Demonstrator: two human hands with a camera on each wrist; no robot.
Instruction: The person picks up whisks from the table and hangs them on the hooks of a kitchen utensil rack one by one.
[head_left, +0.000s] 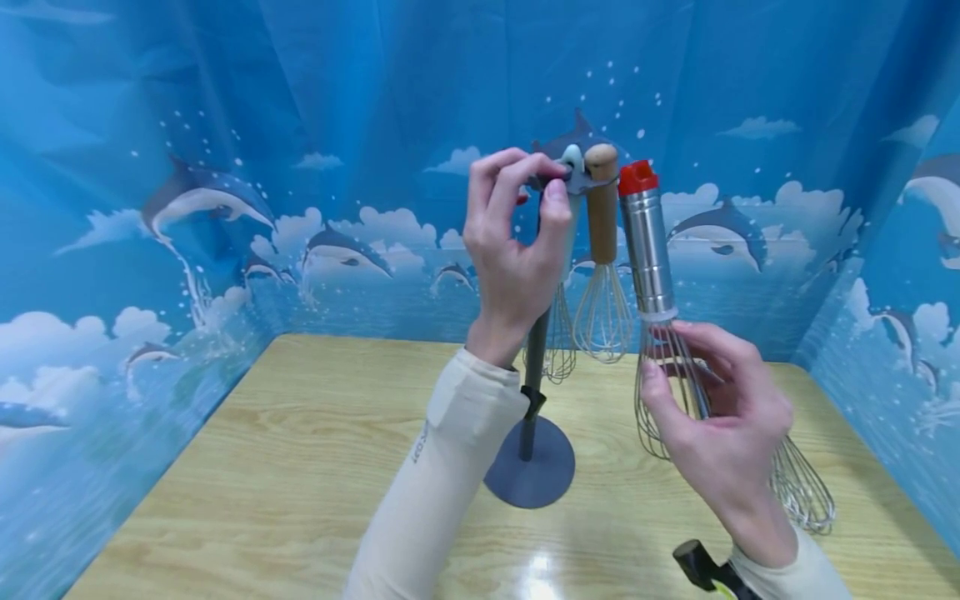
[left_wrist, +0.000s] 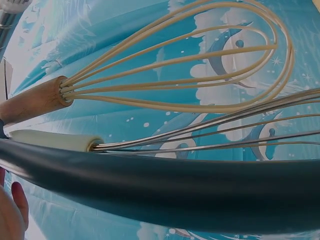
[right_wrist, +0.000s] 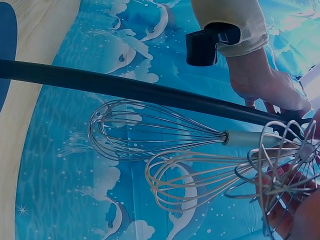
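Observation:
My left hand (head_left: 513, 250) is raised at the top of a dark upright stand (head_left: 536, 358), thumb and fingers pinching the dark holder plate (head_left: 594, 185) there. From this plate hang a wooden-handled whisk (head_left: 602, 221) and a pale green-handled whisk (right_wrist: 245, 138), their wire loops downward. To their right, my right hand (head_left: 727, 433) grips a steel-handled whisk (head_left: 649, 250) by its wires, just below the handle. Its red end (head_left: 638, 177) points up, close to the plate's right edge; whether they touch I cannot tell.
The stand's round base (head_left: 531, 467) rests on a wooden table (head_left: 315, 450). More whisk wires (head_left: 802, 492) show beyond my right hand, their upper part hidden by it. A blue dolphin-print curtain (head_left: 420, 100) surrounds the table's back and sides.

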